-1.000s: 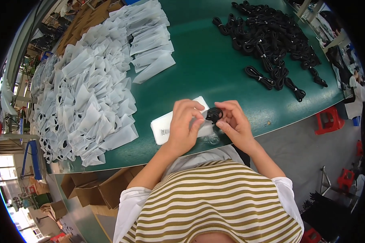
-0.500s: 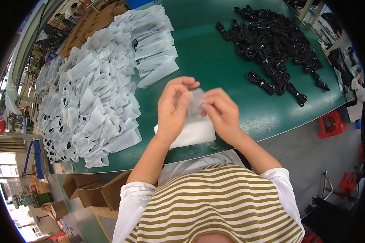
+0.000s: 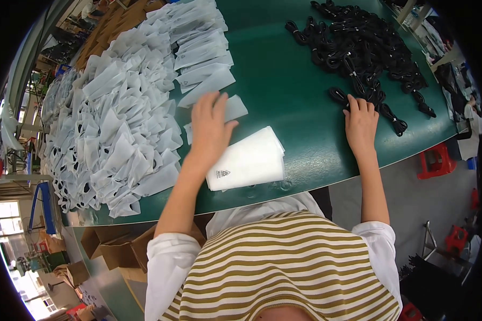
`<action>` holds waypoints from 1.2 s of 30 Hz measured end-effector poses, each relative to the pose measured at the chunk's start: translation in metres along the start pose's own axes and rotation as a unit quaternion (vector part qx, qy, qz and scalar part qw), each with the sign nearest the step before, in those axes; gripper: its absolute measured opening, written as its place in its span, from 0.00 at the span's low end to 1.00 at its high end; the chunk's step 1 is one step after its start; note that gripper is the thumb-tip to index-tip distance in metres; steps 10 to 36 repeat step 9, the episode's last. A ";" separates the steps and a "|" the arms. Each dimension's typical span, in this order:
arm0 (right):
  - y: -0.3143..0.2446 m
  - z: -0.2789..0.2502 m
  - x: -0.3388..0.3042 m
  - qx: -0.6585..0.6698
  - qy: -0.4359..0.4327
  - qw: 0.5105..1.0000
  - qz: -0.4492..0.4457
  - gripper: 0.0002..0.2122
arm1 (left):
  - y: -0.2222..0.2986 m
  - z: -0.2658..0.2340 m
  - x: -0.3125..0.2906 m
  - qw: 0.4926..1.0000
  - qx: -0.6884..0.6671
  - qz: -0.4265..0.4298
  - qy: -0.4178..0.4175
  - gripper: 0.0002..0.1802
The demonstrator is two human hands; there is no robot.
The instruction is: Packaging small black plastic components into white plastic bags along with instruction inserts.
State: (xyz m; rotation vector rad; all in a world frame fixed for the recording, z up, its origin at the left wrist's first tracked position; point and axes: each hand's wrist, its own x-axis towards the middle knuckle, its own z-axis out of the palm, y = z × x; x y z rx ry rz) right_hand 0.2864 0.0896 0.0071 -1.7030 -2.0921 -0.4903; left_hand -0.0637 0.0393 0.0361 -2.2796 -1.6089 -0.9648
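Note:
My left hand (image 3: 210, 131) is open, fingers spread, above a frosted plastic bag (image 3: 235, 108) that lies partly beneath it. Whether the fingers touch this bag is hard to make out. A stack of flat white frosted bags (image 3: 249, 160), with a small dark print, lies before me, just right of my left wrist. Farther right, my right hand (image 3: 362, 125) has its fingers closed over a coiled black cable (image 3: 337, 95) at the near edge of a cable pile. Most of that coil is hidden under the fingers.
A large heap of frosted bags (image 3: 128, 123) with dark contents covers the table's left side; a row of similar bags (image 3: 201, 48) extends behind. Many tied black cables (image 3: 369, 45) lie at far right. Cardboard boxes (image 3: 118, 249) stand below the table, a red stool (image 3: 436, 160) beyond its right edge.
My hands have parted from above the white stack. The left moved left, and the small bag now lies by the row. The right reached out to the black cables.

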 end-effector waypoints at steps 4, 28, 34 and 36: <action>-0.003 0.002 -0.010 0.044 -0.054 0.998 0.001 0.13 | 0.054 -0.005 -0.038 0.976 -0.183 -0.008 -0.119 0.20; -0.036 -0.022 -0.018 0.539 -0.274 0.767 0.215 0.19 | 0.078 0.015 -0.062 0.954 -0.158 -0.010 -0.253 0.17; -0.036 -0.022 -0.018 0.539 -0.274 0.767 0.215 0.19 | 0.078 0.015 -0.062 0.954 -0.158 -0.010 -0.253 0.17; -0.036 -0.022 -0.018 0.539 -0.274 0.767 0.215 0.19 | 0.078 0.015 -0.062 0.954 -0.158 -0.010 -0.253 0.17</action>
